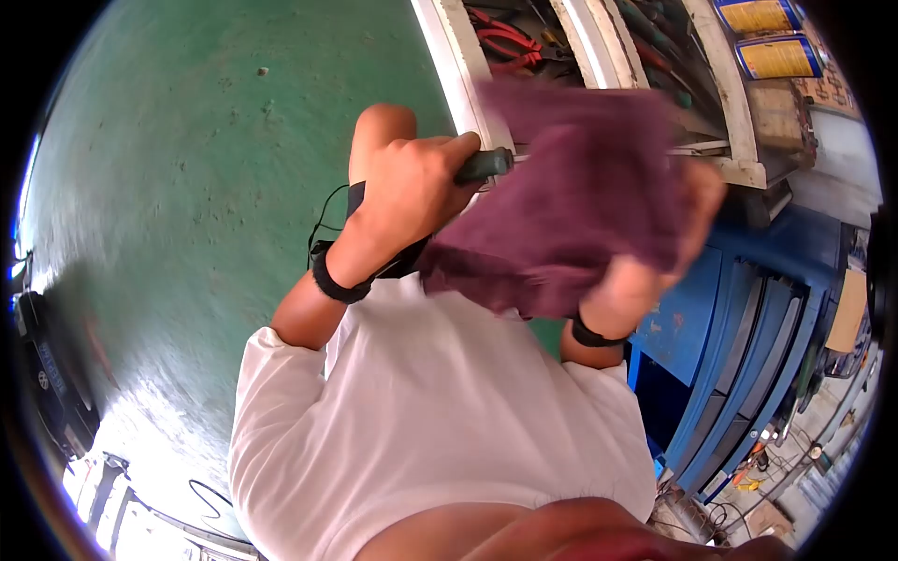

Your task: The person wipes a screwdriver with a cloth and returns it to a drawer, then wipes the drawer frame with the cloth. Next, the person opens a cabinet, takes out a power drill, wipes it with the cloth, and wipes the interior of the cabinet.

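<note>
My left hand (412,182) is closed around the dark handle of a screwdriver (485,165). A short bit of its thin metal shaft shows, and the rest is hidden behind a maroon cloth (571,206). My right hand (645,280) grips this cloth, blurred by motion, with its fingers partly behind the fabric. The cloth hangs spread out between both hands, in front of my chest and over the near edge of an open tool tray (748,173).
In the tray's compartments lie red-handled pliers (505,42) and other tools. Two yellow-and-blue cans (778,58) stand at the upper right. A blue cabinet (678,309) is on my right. Green floor (187,187) stretches to the left, with a black case (51,374) at the far left.
</note>
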`<act>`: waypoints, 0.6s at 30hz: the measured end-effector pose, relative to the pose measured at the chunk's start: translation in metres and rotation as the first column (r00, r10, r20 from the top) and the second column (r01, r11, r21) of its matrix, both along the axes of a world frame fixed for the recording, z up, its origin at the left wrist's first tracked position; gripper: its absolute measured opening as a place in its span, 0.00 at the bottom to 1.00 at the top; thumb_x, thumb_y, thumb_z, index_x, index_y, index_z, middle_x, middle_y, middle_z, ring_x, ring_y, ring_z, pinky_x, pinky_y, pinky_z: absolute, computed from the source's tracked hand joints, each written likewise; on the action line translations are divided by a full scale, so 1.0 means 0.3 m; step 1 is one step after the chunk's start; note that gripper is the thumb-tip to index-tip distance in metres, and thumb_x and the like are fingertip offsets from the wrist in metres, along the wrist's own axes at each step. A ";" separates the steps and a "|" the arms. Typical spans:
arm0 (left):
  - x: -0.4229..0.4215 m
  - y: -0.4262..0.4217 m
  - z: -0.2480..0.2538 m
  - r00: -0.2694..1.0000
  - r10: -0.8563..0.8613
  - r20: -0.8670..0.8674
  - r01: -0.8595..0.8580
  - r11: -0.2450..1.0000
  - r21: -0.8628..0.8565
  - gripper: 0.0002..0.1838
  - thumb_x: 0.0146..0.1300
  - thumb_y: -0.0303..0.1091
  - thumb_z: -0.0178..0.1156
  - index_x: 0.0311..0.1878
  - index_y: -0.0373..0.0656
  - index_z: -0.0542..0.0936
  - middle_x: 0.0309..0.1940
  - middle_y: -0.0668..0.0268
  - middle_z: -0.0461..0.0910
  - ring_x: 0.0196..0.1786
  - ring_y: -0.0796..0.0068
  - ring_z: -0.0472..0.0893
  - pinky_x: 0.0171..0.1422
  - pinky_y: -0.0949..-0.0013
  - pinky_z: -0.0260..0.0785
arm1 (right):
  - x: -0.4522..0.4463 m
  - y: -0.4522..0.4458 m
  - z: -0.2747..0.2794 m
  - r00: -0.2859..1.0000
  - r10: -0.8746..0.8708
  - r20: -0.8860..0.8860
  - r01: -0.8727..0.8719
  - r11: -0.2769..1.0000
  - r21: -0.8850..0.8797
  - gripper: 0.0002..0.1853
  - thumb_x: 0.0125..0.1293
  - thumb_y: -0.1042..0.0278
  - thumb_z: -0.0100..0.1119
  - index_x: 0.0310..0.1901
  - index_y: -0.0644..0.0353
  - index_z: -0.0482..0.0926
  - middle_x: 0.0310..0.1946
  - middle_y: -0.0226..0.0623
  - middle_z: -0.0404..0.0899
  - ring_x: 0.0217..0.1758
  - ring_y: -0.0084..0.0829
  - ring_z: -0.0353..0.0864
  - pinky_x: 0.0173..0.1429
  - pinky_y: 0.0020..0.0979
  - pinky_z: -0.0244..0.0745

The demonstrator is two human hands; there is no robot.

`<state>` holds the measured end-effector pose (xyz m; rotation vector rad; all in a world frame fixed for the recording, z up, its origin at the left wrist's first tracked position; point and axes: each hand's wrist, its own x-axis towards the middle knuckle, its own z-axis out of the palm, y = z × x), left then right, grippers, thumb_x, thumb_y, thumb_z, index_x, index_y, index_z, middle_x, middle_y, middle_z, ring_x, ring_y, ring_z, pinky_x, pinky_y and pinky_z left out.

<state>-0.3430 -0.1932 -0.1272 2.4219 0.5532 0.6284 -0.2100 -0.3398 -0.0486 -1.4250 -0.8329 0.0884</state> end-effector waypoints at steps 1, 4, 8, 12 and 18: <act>0.001 0.003 -0.004 1.000 -0.007 0.001 0.007 1.000 -0.004 0.08 0.54 0.32 0.68 0.33 0.44 0.78 0.24 0.62 0.81 0.28 0.57 0.82 0.31 0.58 0.72 | 0.027 -0.039 0.008 0.970 -0.242 0.034 0.239 0.969 0.062 0.24 0.72 0.57 0.62 0.60 0.67 0.78 0.65 0.53 0.73 0.63 0.38 0.77 0.69 0.37 0.72; 0.011 0.020 -0.022 0.999 0.010 0.038 -0.012 0.997 0.074 0.09 0.54 0.33 0.69 0.32 0.45 0.77 0.22 0.62 0.79 0.24 0.58 0.81 0.28 0.59 0.70 | 0.153 -0.125 0.049 0.475 -0.281 0.834 0.371 0.923 0.101 0.21 0.76 0.59 0.55 0.58 0.70 0.78 0.64 0.55 0.73 0.63 0.45 0.78 0.69 0.43 0.74; 0.075 0.029 0.019 0.996 -0.054 -0.071 0.066 0.983 0.174 0.12 0.53 0.37 0.70 0.36 0.46 0.78 0.22 0.63 0.79 0.24 0.59 0.81 0.26 0.58 0.70 | 0.198 -0.105 0.057 0.891 -0.356 0.282 0.264 0.911 0.316 0.20 0.70 0.69 0.58 0.58 0.77 0.76 0.62 0.56 0.75 0.65 0.48 0.77 0.70 0.48 0.73; 0.153 0.017 0.123 0.994 -0.094 0.057 0.082 0.978 0.191 0.14 0.48 0.41 0.73 0.36 0.51 0.81 0.21 0.67 0.79 0.25 0.59 0.81 0.26 0.58 0.71 | 0.147 -0.055 0.008 0.904 -0.008 0.428 0.090 0.981 -0.171 0.26 0.63 0.70 0.68 0.62 0.68 0.75 0.59 0.48 0.76 0.59 0.39 0.79 0.64 0.41 0.75; 0.191 0.023 0.144 0.977 -0.209 -0.036 0.210 0.925 0.316 0.16 0.47 0.42 0.73 0.39 0.51 0.81 0.23 0.69 0.78 0.25 0.62 0.82 0.26 0.61 0.73 | 0.175 -0.043 0.052 0.500 0.406 0.765 0.283 0.758 -0.587 0.28 0.50 0.65 0.78 0.55 0.57 0.80 0.48 0.45 0.76 0.44 0.50 0.80 0.49 0.42 0.78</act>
